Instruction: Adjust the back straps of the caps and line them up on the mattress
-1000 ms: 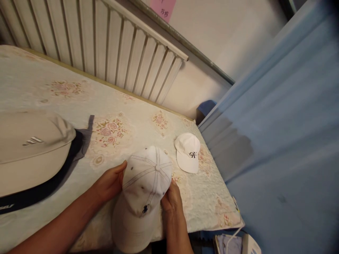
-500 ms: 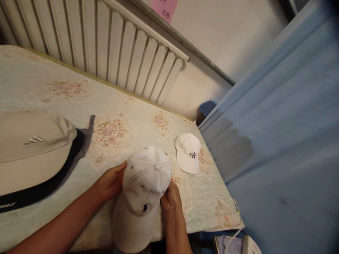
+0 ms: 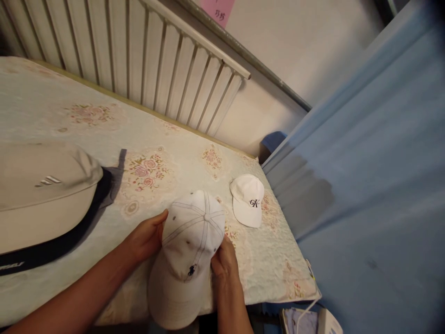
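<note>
A white baseball cap (image 3: 193, 236) with grey stitching and a small dark logo is held between my two hands, its brim pointing toward me. My left hand (image 3: 148, 236) grips its left edge, thumb on the outside and the other fingers partly hidden. On the opposite edge, my right hand (image 3: 224, 260) is closed, its fingertips hidden behind the crown. Just beyond lies another white cap (image 3: 247, 199) with black CK lettering. To the left, a beige cap (image 3: 48, 195) with a striped logo rests on top of a dark cap (image 3: 52, 260).
A floral quilted cover (image 3: 181, 162) spreads beneath the caps. Behind it runs a white radiator (image 3: 135, 60) along the wall. A blue curtain (image 3: 365, 185) hangs at the right. Below the near right corner are a white object (image 3: 328, 322) and a cable (image 3: 308, 308).
Both hands keep hold of the white cap, which has hardly moved. The view has shifted very slightly; the other caps lie as before.
</note>
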`<state>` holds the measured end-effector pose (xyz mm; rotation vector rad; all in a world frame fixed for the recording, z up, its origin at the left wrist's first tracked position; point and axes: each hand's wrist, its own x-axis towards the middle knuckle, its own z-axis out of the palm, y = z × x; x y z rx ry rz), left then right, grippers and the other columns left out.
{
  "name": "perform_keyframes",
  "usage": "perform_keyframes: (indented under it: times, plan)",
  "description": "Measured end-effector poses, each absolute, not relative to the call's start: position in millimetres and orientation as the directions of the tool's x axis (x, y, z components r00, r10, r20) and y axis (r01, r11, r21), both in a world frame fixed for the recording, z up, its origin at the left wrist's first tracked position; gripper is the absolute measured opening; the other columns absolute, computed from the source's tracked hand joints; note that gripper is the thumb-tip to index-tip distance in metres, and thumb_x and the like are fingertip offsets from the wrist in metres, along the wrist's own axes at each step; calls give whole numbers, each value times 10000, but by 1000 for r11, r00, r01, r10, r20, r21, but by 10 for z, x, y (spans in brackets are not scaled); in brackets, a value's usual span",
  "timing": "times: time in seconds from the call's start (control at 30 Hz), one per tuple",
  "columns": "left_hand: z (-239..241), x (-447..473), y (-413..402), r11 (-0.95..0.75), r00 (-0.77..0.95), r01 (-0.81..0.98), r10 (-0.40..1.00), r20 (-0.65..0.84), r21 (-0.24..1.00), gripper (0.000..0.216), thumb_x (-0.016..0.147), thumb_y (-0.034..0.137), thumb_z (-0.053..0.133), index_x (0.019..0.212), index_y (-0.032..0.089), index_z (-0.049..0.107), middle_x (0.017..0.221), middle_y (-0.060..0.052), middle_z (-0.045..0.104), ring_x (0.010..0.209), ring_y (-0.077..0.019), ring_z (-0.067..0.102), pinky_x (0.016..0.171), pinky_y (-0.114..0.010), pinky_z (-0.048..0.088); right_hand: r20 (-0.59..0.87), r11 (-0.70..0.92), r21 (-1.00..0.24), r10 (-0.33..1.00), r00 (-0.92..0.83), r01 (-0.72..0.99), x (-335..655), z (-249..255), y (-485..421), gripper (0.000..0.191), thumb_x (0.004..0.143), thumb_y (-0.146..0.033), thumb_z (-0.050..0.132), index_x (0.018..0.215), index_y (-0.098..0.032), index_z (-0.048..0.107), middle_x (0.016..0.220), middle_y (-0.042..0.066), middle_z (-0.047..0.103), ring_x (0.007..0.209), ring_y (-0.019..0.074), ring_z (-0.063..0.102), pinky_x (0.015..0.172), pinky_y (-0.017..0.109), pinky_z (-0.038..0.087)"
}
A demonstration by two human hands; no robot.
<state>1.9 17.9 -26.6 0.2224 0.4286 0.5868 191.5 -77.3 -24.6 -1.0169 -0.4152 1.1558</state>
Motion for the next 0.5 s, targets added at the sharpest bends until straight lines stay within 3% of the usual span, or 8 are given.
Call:
perform_keyframes:
  times: [0.3, 0.5]
  plan:
    - [-261, 25, 173, 815, 749, -477, 573, -333, 329, 477, 955, 288, 487, 1414, 158, 498, 1113, -120, 736, 1056, -287, 682, 972, -391, 483, -227, 21, -838, 896, 382, -545, 1930, -323, -768, 245, 748, -248, 705, 976, -164, 731, 984, 62, 769, 913, 228, 696, 818, 339, 562]
    - [-203, 45, 155, 798, 703, -494, 600, -381, 344, 460, 944, 229, 500, 1392, 124, 510, 1062, -129, 749, 1039, -278, 689, 992, -398, 475, -232, 19, -838, 893, 386, -546, 1918, -284, -771, 330, 733, -242, 701, 1053, -164, 718, 953, 58, 774, 933, 235, 697, 822, 348, 562]
